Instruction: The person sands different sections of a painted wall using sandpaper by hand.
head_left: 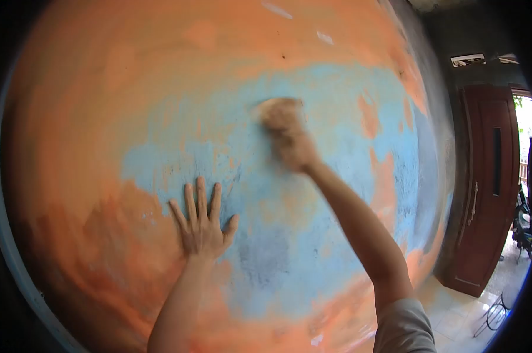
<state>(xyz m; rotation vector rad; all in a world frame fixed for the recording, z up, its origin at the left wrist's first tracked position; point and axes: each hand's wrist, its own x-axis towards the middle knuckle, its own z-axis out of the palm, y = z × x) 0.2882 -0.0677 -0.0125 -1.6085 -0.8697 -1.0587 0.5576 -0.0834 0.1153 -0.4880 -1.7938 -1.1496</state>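
In the head view, my left hand [203, 225] lies flat on the wall with its fingers spread, bracing against a patch where blue and orange meet. Higher and to the right, my right hand [289, 138] is smeared by motion and pressed to the wall. A pale tan piece [271, 106], perhaps sandpaper, shows at its fingertips; the blur hides its exact kind. Around both hands the wall [331, 141] shows worn light blue, with patchy orange paint about it and a grey smudge below.
A dark red door [486, 188] stands ajar at the right, with daylight beyond it. Part of a motorbike [524, 226] shows in the doorway. A thin dark metal frame [496, 313] stands on the tiled floor [454, 320]. A blue strip [13, 253] edges the wall's left side.
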